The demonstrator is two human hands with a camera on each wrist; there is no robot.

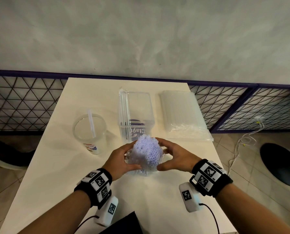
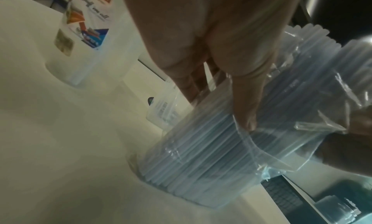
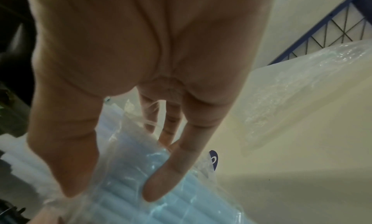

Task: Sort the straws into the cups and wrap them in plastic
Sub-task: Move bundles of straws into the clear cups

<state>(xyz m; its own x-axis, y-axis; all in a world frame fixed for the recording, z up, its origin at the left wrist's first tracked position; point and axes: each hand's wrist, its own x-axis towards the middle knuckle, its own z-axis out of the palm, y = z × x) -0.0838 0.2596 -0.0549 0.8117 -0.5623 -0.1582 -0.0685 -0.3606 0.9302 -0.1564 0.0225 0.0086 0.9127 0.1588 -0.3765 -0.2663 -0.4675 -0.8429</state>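
Note:
A thick bundle of pale blue straws [image 1: 146,149] stands upright on the white table [image 1: 56,166], its lower part in crinkled clear plastic [image 2: 302,116]. My left hand [image 1: 122,159] grips its left side, and my right hand [image 1: 172,157] grips its right side. In the left wrist view the thumb [image 2: 245,116] presses the plastic against the straws [image 2: 211,140]. In the right wrist view a finger [image 3: 161,179] and thumb lie on the wrapped straws [image 3: 181,203]. A clear cup [image 1: 90,130] with one straw [image 1: 92,123] stands to the left.
Behind the bundle stands a clear rectangular container [image 1: 135,115] holding several straws. A flat plastic pack of straws [image 1: 183,114] lies at the back right. A dark object [image 1: 124,223] sits at the table's near edge. A black stool [image 1: 282,164] and cables are on the floor to the right.

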